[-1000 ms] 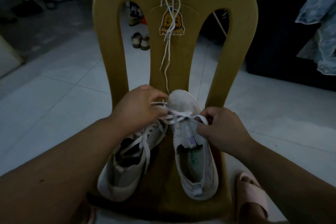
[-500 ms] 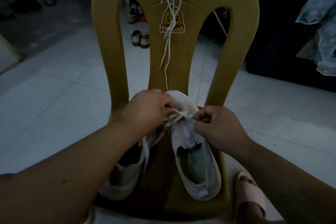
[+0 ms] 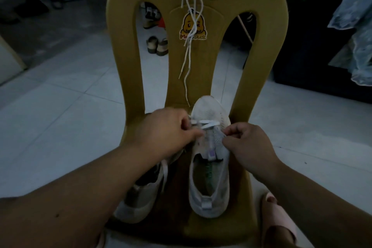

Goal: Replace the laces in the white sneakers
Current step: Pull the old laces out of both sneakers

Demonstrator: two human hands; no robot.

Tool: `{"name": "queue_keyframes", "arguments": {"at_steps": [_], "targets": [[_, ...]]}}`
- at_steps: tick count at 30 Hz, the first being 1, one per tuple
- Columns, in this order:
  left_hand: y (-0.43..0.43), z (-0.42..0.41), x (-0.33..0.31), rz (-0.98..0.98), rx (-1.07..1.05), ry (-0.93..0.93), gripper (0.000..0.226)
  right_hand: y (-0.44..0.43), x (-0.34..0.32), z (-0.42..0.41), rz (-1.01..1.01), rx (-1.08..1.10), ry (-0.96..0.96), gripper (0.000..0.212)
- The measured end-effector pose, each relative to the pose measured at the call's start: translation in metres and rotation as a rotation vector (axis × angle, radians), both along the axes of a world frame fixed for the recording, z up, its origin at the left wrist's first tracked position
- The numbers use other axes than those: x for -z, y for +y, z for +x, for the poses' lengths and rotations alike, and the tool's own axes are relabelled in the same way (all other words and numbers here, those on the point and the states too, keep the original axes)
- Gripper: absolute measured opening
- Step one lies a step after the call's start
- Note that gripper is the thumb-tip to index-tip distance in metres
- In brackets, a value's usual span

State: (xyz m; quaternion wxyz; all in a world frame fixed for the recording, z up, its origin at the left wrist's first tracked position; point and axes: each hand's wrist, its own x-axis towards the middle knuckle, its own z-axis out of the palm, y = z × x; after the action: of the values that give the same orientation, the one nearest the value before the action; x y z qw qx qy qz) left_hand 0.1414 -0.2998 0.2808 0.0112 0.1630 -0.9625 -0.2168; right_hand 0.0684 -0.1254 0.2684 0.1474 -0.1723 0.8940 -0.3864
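Chair [image 3: 128, 46]: yellow plastic, seen from the front, with a duck sticker [image 3: 193, 27] on its back.
Right sneaker [image 3: 209, 187]: white, on the right half of the seat, toe at the back edge against the chair back and heel toward the front edge.
Lace [image 3: 207, 124]: flat and white, crossing the right sneaker just behind its toe, both ends running into the hands.
Left hand [image 3: 165, 129]: fingers curled, pinching the lace at the sneaker's left side.
Right hand [image 3: 247, 143]: fingers curled, thumb and forefinger pinching the lace at the sneaker's right side.
Left sneaker [image 3: 141, 197]: on the left half of the seat, heel at the front edge, its front hidden under the left forearm.
Spare laces [image 3: 191, 32]: thin, white, hanging from the hole at the top of the chair back, tips just above the right sneaker's toe.
Slipper [image 3: 279, 219]: pink, on the floor by the seat's front right corner.
Sandals [image 3: 158, 45]: on the floor behind the chair.
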Motion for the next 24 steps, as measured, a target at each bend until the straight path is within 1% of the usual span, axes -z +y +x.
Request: {"name": "queue_keyframes", "arguments": {"at_steps": [1, 3, 5, 8, 11, 13, 15, 18, 21, 23, 24], "targets": [[0.005, -0.001, 0.0, -0.018, 0.022, -0.062, 0.042, -0.001, -0.002, 0.001, -0.035, 0.006, 0.0, 0.008], [0.01, -0.003, 0.0, -0.021, 0.041, -0.116, 0.052, -0.003, -0.005, 0.002, -0.104, 0.012, 0.002, 0.007], [0.01, -0.006, 0.001, -0.028, 0.068, -0.1, 0.049, -0.003, -0.008, 0.002, -0.114, 0.001, 0.006, 0.007], [0.011, -0.01, 0.005, -0.08, 0.145, -0.082, 0.038, -0.002, -0.006, -0.001, -0.022, -0.044, 0.027, 0.009], [0.01, -0.009, 0.007, -0.078, 0.179, 0.001, 0.031, -0.005, -0.006, -0.002, 0.062, -0.075, 0.151, 0.014], [0.009, -0.006, 0.008, -0.078, 0.208, 0.063, 0.03, -0.01, -0.007, -0.002, 0.095, -0.149, 0.263, 0.026], [0.009, -0.004, 0.009, -0.021, 0.241, 0.099, 0.028, -0.016, -0.007, -0.004, 0.133, -0.209, 0.371, 0.035], [0.011, -0.002, 0.01, 0.056, 0.282, 0.136, 0.025, -0.021, -0.014, -0.009, 0.15, -0.22, 0.47, 0.024], [0.013, 0.0, 0.006, 0.092, 0.263, 0.155, 0.026, -0.024, -0.016, -0.009, 0.236, -0.308, 0.547, 0.019], [0.012, 0.001, 0.005, 0.095, 0.217, 0.139, 0.028, -0.024, -0.014, -0.008, 0.213, -0.295, 0.55, 0.015], [0.011, 0.001, 0.004, 0.091, 0.191, 0.112, 0.03, -0.023, -0.011, -0.007, 0.175, -0.25, 0.534, 0.011]]}}
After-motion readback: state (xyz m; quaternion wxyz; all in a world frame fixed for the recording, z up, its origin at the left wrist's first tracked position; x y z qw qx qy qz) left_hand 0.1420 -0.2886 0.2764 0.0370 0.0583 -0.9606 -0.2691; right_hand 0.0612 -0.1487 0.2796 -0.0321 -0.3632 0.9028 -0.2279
